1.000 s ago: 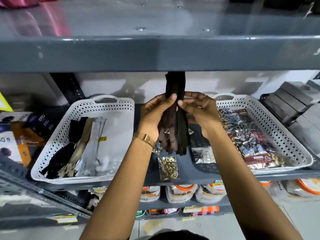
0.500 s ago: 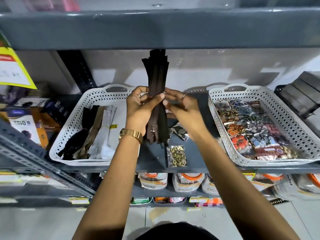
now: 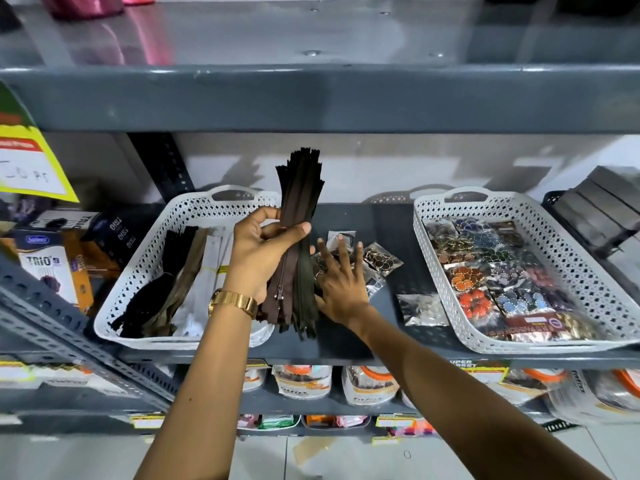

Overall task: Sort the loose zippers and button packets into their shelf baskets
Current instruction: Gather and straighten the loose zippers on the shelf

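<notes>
The left hand (image 3: 265, 252) grips an upright bundle of dark brown and olive fabric zippers (image 3: 298, 237) at its middle, just right of the white perforated plastic basket (image 3: 149, 244) holding other zippers. The right hand (image 3: 337, 277), fingers spread and holding nothing, reaches over clear button packets (image 3: 382, 259) on the grey shelf. The bundle looks light and floppy; a mid-length grip should keep it together.

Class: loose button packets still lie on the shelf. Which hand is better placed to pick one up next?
Right. The right hand is open, fingers spread over the button packets; the left hand is full, gripping the zipper bundle.
</notes>
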Tool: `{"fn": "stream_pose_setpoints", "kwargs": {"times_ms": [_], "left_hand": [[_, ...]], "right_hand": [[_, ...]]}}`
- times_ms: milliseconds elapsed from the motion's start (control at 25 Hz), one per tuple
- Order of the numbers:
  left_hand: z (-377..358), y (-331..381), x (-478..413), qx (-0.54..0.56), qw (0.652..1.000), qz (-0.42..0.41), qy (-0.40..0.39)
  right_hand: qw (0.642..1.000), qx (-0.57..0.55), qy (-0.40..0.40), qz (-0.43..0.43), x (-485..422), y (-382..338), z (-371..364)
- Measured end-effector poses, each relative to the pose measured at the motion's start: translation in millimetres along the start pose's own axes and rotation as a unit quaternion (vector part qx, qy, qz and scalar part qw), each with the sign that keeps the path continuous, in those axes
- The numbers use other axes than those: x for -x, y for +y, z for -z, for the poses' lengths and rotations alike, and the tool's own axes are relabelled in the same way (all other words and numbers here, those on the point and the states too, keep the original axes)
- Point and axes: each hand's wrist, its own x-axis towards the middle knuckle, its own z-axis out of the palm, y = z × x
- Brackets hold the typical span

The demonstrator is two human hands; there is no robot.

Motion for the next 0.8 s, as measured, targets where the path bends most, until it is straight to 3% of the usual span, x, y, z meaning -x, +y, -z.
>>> {"fn": "stream_pose_setpoints", "kwargs": {"times_ms": [160,280,600,720,800], "left_hand": [[-5,-7,2,-0.004,1.000,0.029,-0.008],[-7,-15,3,0.000,0.998,0.055,-0.009],[-32,-52,-3,-0.098,0.990,0.098,-0.015],[-44,-53,-8,-0.198,0.975,0.094,-0.047],[-48,-62,-10,-0.347,0.932,0.096,-0.042]], "right_hand": [[0.998,0.014,-0.028,-0.057,-26,22,1],[0.993,-0.037,-0.059,-0.095,-32,42,-4],[0.981,-0.073,-0.012,-0.181,4,72,-16],[0.983,-0.061,-0.006,-0.174,9,72,-13],[0.982,-0.072,0.052,-0.167,10,68,-8]]}}
